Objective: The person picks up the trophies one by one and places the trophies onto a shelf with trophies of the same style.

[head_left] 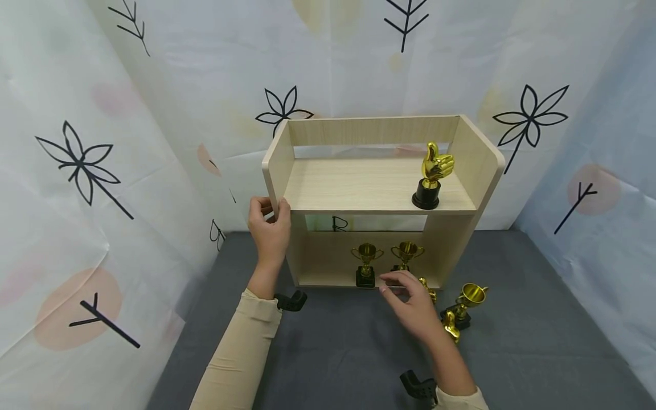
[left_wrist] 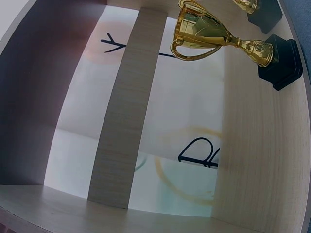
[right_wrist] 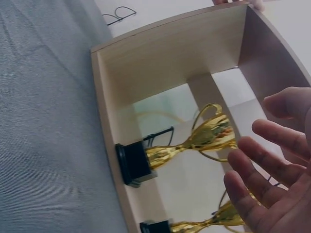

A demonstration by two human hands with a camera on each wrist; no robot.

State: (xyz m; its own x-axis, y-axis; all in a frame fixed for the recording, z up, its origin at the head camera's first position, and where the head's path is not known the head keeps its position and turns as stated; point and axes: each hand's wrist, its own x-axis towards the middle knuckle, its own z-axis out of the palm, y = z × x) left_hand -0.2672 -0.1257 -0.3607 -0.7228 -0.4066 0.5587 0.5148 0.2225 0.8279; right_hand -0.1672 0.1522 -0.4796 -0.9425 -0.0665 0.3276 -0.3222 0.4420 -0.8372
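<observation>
A two-tier wooden shelf (head_left: 333, 182) stands on the grey cloth. My left hand (head_left: 270, 228) grips the front edge of its left side panel at mid height, thumb and fingers on either side. My right hand (head_left: 410, 302) hovers in front of the lower tier, with loosely spread fingers and nothing held. Beside its fingertips, a gold trophy cup (head_left: 366, 255) on a black base stands on the lower tier. A second trophy cup (head_left: 407, 250) stands to its right, its base partly hidden by the hand. On the upper tier stands a gold thumbs-up trophy (head_left: 435, 168).
Right of the shelf's front, another trophy cup (head_left: 470, 297) and a small gold figure (head_left: 451, 326) are on the grey cloth (head_left: 338, 353). Another gold piece (head_left: 427, 287) shows partly behind the right hand. Patterned white curtains (head_left: 353, 62) surround the table.
</observation>
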